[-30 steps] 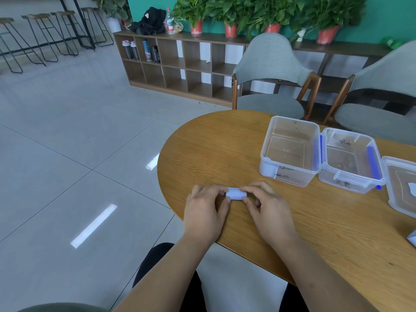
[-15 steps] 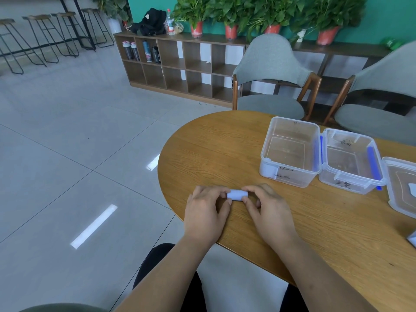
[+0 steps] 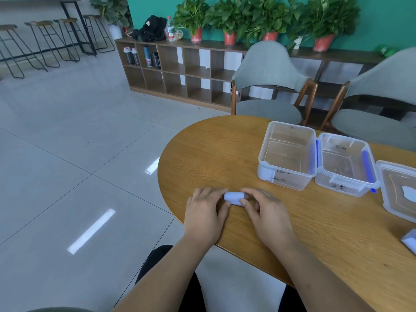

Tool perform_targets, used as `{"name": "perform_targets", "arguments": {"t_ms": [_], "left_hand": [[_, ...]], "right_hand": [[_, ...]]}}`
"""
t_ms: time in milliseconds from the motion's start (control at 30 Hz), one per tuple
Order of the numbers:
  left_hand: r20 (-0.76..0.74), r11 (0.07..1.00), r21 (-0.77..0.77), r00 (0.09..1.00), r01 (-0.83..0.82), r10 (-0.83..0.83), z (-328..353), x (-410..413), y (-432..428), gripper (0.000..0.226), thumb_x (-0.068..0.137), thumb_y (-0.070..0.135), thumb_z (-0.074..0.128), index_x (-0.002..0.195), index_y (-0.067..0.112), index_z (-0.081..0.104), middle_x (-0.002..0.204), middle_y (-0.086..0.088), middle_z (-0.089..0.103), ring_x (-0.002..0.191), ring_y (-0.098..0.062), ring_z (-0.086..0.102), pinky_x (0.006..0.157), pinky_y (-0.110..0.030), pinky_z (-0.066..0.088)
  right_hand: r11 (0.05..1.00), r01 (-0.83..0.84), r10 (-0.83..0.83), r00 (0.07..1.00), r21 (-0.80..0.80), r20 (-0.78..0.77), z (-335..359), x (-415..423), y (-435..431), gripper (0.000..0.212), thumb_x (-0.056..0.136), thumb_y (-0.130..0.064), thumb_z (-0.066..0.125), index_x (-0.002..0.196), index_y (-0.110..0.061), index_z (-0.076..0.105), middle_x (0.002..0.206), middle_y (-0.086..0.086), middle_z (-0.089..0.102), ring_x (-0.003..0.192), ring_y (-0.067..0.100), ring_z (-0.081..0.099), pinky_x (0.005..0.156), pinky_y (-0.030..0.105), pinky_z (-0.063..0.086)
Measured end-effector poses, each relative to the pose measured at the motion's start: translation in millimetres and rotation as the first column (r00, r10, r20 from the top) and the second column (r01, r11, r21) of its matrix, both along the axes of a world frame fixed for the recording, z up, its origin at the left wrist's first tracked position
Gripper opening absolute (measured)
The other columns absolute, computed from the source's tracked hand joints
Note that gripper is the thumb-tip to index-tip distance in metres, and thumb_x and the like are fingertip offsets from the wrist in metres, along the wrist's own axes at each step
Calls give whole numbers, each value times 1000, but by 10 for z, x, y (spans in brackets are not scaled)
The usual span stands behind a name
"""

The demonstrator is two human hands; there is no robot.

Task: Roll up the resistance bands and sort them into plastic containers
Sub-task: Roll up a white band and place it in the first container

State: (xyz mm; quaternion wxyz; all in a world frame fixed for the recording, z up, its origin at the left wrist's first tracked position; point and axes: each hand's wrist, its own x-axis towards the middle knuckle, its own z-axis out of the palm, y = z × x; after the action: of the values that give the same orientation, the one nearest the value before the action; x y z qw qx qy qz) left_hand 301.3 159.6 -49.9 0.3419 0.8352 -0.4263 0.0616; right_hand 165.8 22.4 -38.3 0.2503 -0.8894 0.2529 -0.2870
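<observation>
Rolled resistance band, pale lilac, held on wooden table.
Left hand (image 3: 206, 212) and right hand (image 3: 265, 213) pinch the resistance band (image 3: 234, 198) roll by its ends, fingers closed on it, near the table (image 3: 225, 154) edge; two clear plastic containers (image 3: 287, 155) stand apart behind.

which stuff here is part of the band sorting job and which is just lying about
Part of the job:
- pale rolled band, held between left hand and right hand
- left clear container, open
- middle clear container, open
- lid at the right edge

Just lying about:
- grey chairs
- shelf unit with bottles
- potted plants
- bar stools
</observation>
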Motion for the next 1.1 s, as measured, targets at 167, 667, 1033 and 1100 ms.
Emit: {"name": "perform_targets", "arguments": {"t_ms": [167, 667, 1033, 1100], "left_hand": [[55, 998, -21, 997, 61, -59, 45, 11, 17, 33, 99, 38, 66, 132, 31, 68, 124, 13, 63, 107, -14, 52, 91, -39, 51], [52, 939, 51, 938, 340, -343, 635, -95, -147, 35, 101, 42, 64, 134, 28, 65, 123, 13, 66, 112, -12, 51, 97, -36, 49], [184, 929, 53, 911, 366, -369, 980, -212, -577, 32, 99, 42, 63, 126, 25, 68, 111, 10, 71, 104, -13, 53, 90, -36, 49], [184, 933, 27, 915, 359, -358, 1049, -219, -665, 30, 97, 41, 64, 122, 26, 69, 109, 11, 71, 102, -12, 53, 89, -35, 49]], "right_hand": [[1000, -16, 16, 1000, 5, 15, 35, -22, 16, 26, 100, -35, 67, 125, -30, 71, 98, -21, 65, 77, -4, 52, 73, 24, 49], [996, 43, -42, 999, 75, -19, 748, -280, -131, 9, 92, -38, 73, 100, -35, 75, 76, -16, 68, 71, 1, 62, 65, 20, 48], [990, -95, 117, 968, 108, -221, 1391, -424, -553, 27, 88, -31, 82, 114, -34, 76, 87, -12, 71, 79, 4, 67, 83, 32, 58], [990, -119, 133, 959, 70, -250, 1529, -409, -625, 23, 89, -29, 81, 111, -32, 76, 86, -10, 71, 79, 6, 67, 81, 34, 59]]}}
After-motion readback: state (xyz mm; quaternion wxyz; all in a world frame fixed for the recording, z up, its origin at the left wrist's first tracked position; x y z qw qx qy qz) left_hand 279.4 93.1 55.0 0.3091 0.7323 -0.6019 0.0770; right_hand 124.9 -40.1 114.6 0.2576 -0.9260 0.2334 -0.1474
